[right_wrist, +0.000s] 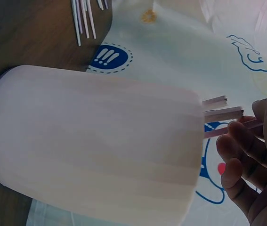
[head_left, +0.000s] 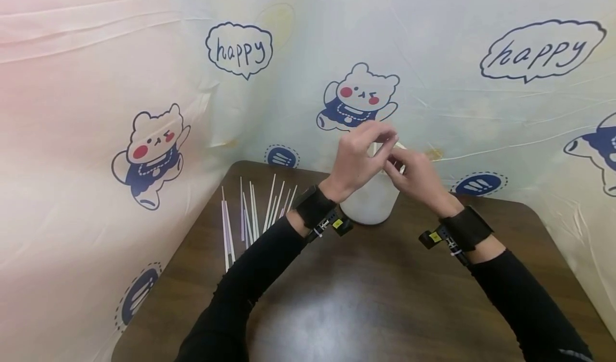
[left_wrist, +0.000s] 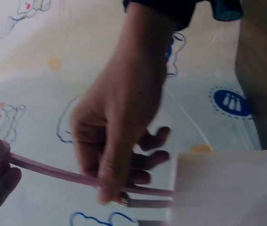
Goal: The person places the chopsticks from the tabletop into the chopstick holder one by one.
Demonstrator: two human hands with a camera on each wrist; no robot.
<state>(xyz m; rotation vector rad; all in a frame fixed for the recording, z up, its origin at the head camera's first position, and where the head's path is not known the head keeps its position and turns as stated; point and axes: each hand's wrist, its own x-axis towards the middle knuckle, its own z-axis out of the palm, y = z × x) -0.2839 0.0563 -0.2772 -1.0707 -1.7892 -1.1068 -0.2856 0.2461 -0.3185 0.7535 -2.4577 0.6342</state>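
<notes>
Stick (left_wrist: 53, 171) pinched w/ L hand (head_left: 357, 158), R hand (head_left: 418, 176)

There are two hands (head_left: 361, 158), one white container (head_left: 369, 200), at least eight sticks (head_left: 243, 212).

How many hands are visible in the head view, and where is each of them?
2: the left hand overlaps the upper left of the white container in this view, and the right hand is at its upper right. None seems hidden.
</notes>
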